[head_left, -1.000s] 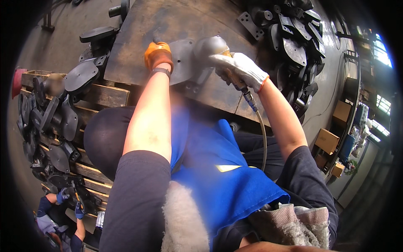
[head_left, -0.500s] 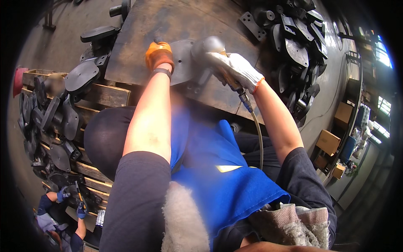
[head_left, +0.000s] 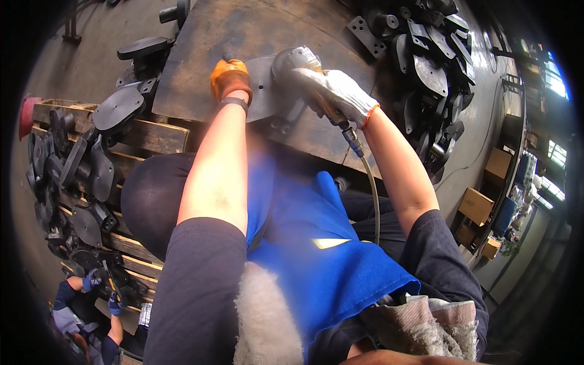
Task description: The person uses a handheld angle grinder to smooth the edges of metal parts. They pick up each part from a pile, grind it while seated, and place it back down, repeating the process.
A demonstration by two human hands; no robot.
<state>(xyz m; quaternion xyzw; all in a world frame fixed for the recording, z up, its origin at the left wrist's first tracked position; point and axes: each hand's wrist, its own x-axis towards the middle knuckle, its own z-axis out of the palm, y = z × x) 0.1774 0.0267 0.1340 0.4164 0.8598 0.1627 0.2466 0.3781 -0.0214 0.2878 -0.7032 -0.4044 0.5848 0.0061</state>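
My left hand point(head_left: 231, 80), in an orange glove, is closed on the left end of a flat grey metal plate point(head_left: 260, 102) lying on the brown worktop point(head_left: 198, 36). A dark round piece sticks out beyond its fingers. In a white knit glove, my right hand point(head_left: 345, 92) wraps round an air sander point(head_left: 299, 59). The sander's round head is over the plate's right part and hides it; whether the two touch I cannot tell. From the sander's rear end an air hose point(head_left: 375, 194) runs down toward my lap. Beside the plate, nearer me, lies a dark bracket with holes point(head_left: 283, 125).
Dark metal parts point(head_left: 429, 76) are heaped at the worktop's right side. More parts point(head_left: 100, 167) lie on a wooden pallet point(head_left: 155, 137) at left. At lower left a co-worker's gloved hands point(head_left: 114, 303) hold a tool. Cardboard boxes point(head_left: 476, 207) stand on shelving at right.
The sander and my right hand have shifted slightly left over the plate. My left hand stays in place on the plate. The co-worker's lower hand has moved a little.
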